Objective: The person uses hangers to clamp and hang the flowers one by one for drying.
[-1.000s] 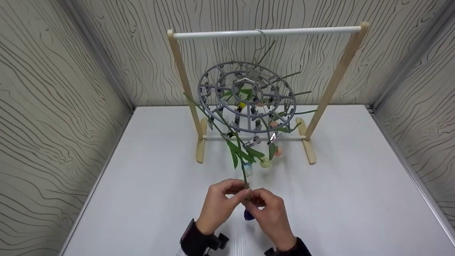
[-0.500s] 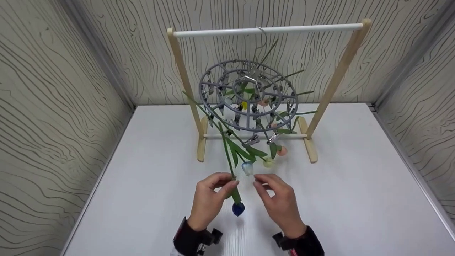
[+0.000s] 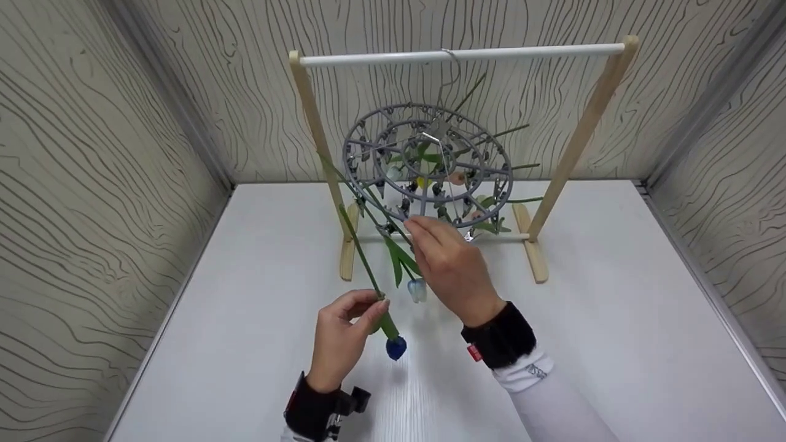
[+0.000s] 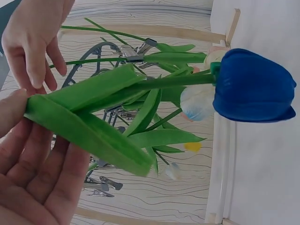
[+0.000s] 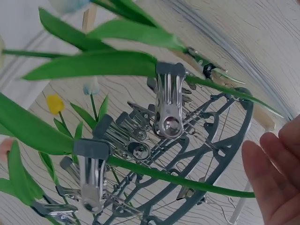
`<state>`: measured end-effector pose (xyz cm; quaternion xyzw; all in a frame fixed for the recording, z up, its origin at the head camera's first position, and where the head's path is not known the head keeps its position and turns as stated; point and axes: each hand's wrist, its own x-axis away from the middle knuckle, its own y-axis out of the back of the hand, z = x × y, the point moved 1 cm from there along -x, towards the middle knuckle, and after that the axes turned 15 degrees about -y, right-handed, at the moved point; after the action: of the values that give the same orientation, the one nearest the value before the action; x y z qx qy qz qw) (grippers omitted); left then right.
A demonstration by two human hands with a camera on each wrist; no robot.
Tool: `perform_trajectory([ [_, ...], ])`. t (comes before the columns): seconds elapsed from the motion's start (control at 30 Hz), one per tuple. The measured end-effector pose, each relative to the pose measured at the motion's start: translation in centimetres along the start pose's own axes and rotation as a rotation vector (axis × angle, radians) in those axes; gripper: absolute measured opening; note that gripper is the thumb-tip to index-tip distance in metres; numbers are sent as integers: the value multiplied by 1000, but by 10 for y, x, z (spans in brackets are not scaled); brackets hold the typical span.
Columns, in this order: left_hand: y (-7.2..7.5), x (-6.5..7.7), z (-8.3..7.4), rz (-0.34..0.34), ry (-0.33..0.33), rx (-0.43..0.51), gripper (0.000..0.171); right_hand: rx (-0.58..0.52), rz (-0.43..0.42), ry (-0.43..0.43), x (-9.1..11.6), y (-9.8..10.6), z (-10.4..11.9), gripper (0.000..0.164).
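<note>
My left hand (image 3: 344,337) pinches an artificial blue tulip (image 3: 396,348) near its leaves. Its bloom points down toward the table, while the long green stem slants up and left. In the left wrist view, thumb and fingers grip the base of the green leaves (image 4: 93,136). Over the front rim of a grey round clip hanger (image 3: 510,181) reaches my right hand (image 3: 457,270), its fingers fairly straight. The right wrist view shows its fingertips beside a stem held by a metal clip (image 5: 91,173); whether they touch that stem I cannot tell. Another metal clip (image 5: 169,98) holds a second stem.
The hanger hooks onto a white rod (image 3: 381,59) on a wooden stand. Several tulips hang from it upside down, including a pale blue tulip (image 3: 417,290) and a yellow tulip (image 5: 55,104). Stems stick out around the ring. A white table (image 3: 245,307) lies beneath.
My right hand has left the blue tulip and moved up and forward to the hanger's front rim. My left hand has shifted left with the tulip still pinched.
</note>
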<state>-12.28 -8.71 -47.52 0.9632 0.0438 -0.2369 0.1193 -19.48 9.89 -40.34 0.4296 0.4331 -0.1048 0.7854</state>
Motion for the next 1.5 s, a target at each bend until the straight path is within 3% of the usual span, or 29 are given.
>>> perform_trajectory([
  [0.17, 1, 0, 1, -4, 4, -3, 12, 68, 62, -22, -9, -5, -2, 29],
  [0.4, 4, 0, 4, -15, -9, -18, 12, 116, 76, -71, 2, -2, -18, 26],
  [0.77, 11, -1, 8, -42, 2, -30, 14, 86, 78, -144, 8, 19, -41, 24],
  [1.07, 15, -2, 10, -82, -40, -53, 13, 55, 25, -166, 11, 39, -65, 23],
  [1.5, 11, -8, 6, -72, -65, -44, 14, 55, 22, -279, 11, 57, -91, 23],
])
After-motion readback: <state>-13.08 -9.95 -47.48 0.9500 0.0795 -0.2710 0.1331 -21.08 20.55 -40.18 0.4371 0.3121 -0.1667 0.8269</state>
